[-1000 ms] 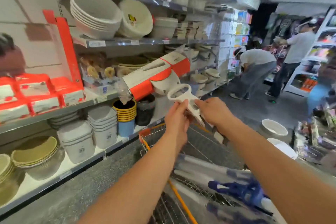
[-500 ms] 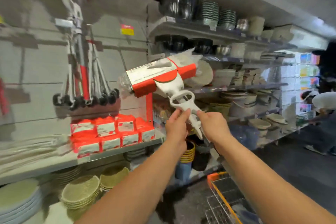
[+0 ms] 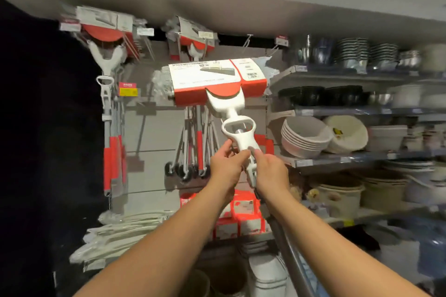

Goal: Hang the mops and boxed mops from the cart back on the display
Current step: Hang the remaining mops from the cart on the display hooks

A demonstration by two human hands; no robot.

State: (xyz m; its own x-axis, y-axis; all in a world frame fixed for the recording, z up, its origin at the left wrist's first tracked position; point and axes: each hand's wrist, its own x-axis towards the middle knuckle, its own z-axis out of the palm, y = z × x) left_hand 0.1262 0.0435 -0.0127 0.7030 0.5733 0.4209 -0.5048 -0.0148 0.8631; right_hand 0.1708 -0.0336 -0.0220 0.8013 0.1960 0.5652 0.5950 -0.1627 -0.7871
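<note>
Closest to me, the grey pole [image 3: 287, 248] of the mop comes up from the lower right and passes under the person's right forearm. The right hand [image 3: 271, 172] is wrapped round the shaft just below the white wringer grip [image 3: 241, 138]. The left hand [image 3: 225, 164] touches it from beside and pinches that same white part from the left, thumb and fingers curled on it. Both hands are grasping the mop, and neither is free. The left sits slightly higher, so it is the nearer of the two to the head.

From the hands, the mop's long axis climbs up and a little to the left. It ends in the mop head [image 3: 217, 82], in a red and white card sleeve with its broad side roughly level and facing us. The head is held out in front of the display panel [image 3: 156, 140], between the hung mops [image 3: 106, 94] at the left and a second hung mop [image 3: 195, 46] behind and above.

The point that matters, I'd say, is height. The hung heads sit right up under the top rail, and the held head is plainly below them. What looks like a bare hook [image 3: 247, 42] lies above it and slightly right, though it is blurred. The lift would go up along the pole's own line, with the upper hand steering. Further right, shelves carry stacked bowls [image 3: 304, 137].
</note>
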